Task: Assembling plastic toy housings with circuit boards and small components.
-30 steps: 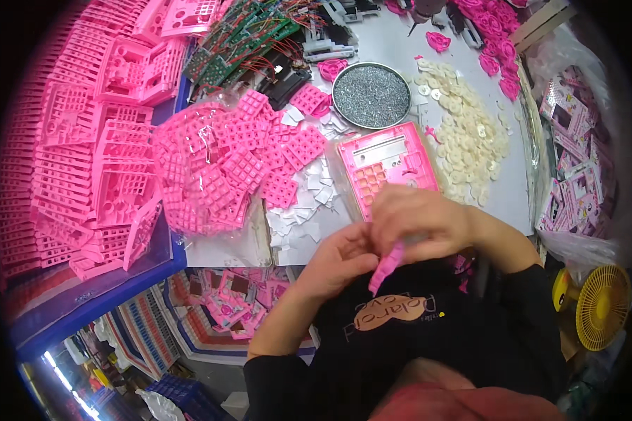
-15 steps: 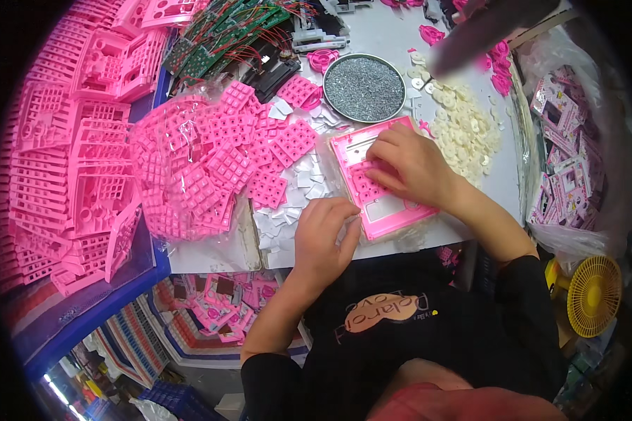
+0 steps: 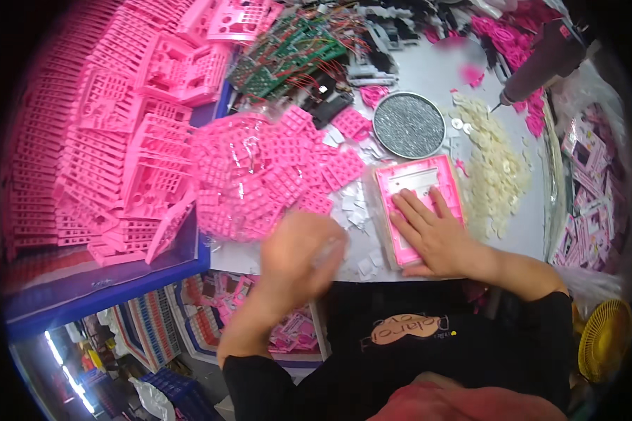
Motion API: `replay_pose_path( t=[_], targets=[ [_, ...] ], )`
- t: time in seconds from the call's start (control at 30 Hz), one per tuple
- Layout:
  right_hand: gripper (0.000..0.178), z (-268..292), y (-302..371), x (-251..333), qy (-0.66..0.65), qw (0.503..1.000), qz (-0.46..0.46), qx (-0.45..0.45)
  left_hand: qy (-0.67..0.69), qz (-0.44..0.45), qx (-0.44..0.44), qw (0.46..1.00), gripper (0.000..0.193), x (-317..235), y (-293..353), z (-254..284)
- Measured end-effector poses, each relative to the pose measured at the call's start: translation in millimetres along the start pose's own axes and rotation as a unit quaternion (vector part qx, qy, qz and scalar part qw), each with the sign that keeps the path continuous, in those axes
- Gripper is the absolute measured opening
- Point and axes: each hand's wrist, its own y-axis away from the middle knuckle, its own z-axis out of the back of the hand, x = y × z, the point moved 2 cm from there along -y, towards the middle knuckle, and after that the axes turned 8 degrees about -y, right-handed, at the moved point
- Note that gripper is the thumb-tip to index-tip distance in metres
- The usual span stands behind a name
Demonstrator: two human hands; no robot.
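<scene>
My right hand (image 3: 434, 237) lies over a pink plastic housing (image 3: 387, 200), its fingers spread across the recessed inside, hiding much of it. The housing rests near the table's front edge, with a white strip showing in its upper part. To its left, my left hand (image 3: 298, 254) is smeared by motion, above the table edge near a clear bag of pink rubber keypads (image 3: 235, 182). Whether the left fingers hold anything is not visible. Small white pieces (image 3: 354, 210) lie scattered between that bag and the housing. Just beyond the housing sits a round tin of small metal screws (image 3: 409, 125).
Stacked pink housings (image 3: 112, 161) fill the left side. Green circuit boards (image 3: 288, 59) with red wires lie at the back. A dark electric screwdriver (image 3: 548, 63) hangs over cream plastic parts (image 3: 498, 168). Printed pink pieces (image 3: 590, 182) fill a plastic bag at right, above a yellow fan (image 3: 604, 340).
My left hand has left the housing and swung left. The right hand has flattened over the housing's keypad area. The whole view has shifted, and the screwdriver now hangs farther right.
</scene>
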Motion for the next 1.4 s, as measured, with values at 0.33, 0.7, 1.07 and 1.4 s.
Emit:
replay_pose_path(
  t=[0.33,0.7,1.07,1.4],
  targets=[
    [0.094,-3,-3,-5,-0.036,0.999,0.004,-0.041,-0.044,0.594,0.141,0.791,0.048,336,-179,6],
    [0.092,0,0,-3,-0.034,0.996,0.030,-0.074,-0.165,0.462,-0.021,0.871,0.038,363,-206,-6],
    [0.070,7,6,-11,-0.122,0.964,0.096,-0.214,0.251,0.337,-0.121,0.899,0.020,201,-136,70],
    [0.025,98,-31,32,-0.571,0.778,0.143,-0.220,0.327,0.151,-0.256,0.897,0.025,29,-43,20]
  ],
)
